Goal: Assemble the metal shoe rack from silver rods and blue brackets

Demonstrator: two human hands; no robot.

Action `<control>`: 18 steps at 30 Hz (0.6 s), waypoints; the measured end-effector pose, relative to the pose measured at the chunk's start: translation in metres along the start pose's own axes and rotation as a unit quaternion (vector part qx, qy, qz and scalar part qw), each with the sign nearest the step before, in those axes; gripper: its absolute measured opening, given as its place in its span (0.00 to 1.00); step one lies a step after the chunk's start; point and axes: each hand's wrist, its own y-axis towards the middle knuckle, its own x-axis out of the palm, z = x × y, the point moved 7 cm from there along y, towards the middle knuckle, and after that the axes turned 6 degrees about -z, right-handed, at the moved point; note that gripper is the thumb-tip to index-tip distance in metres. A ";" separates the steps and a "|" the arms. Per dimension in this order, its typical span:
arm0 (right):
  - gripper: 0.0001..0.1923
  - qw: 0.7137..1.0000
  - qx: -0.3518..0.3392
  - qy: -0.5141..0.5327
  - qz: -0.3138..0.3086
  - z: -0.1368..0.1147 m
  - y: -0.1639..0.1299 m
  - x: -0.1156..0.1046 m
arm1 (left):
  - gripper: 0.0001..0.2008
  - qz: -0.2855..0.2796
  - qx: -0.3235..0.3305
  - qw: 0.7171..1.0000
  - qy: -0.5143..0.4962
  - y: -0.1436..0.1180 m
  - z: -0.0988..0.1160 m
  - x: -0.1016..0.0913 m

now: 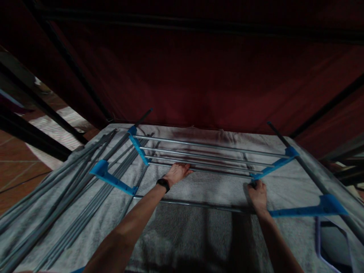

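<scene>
Hands both down on a half-built rack of grey metal rods [204, 151] and blue plastic side brackets, laid on a grey towel [182, 227] over the bench. Left hand [178, 172] — black band at the wrist — lies flat and open, fingers spread, palm resting on the nearest of the four parallel rods; it grips nothing. Right hand [258, 194] is curled closed around the near end of the right blue bracket [274, 163], where that bracket meets the front rod. A lower single rod [193, 204] runs across just behind both wrists. Well left of the left hand, a loose bundle of spare rods [71, 189] with another blue bracket [112, 177] across it.
</scene>
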 end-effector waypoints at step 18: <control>0.26 1.000 0.012 -0.015 -0.010 -0.002 -0.002 0.000 | 0.20 -0.004 0.005 1.000 -0.003 0.001 0.001 -0.001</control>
